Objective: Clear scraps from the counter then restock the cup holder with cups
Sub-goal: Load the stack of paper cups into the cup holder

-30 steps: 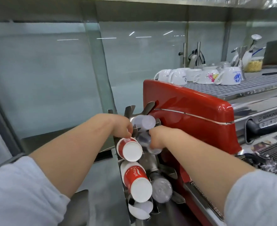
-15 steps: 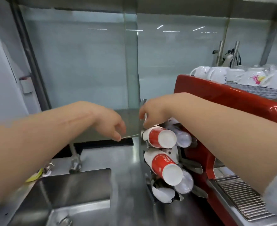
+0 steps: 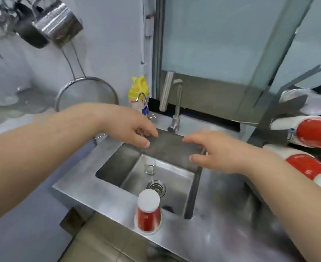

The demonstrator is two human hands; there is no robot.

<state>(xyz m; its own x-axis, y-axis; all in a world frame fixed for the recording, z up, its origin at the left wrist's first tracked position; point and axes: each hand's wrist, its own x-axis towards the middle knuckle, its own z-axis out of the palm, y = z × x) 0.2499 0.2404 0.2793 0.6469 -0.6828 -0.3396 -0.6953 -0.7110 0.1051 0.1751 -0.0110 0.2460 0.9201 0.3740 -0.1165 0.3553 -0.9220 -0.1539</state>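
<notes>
Two hands point(image 3: 131, 127) point(image 3: 218, 156), steel sink point(image 3: 118, 201), tiled floor point(image 3: 103, 242)

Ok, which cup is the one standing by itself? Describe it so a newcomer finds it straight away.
Start at the steel sink in the middle of the view. On its near rim, just in front of the drain, stands a red paper cup, upside down with its white base facing up. The other red cups lie sideways in the holder at the right edge.

Red, white-bottomed cup point(image 3: 148, 212); yellow-capped bottle point(image 3: 138, 95)
</notes>
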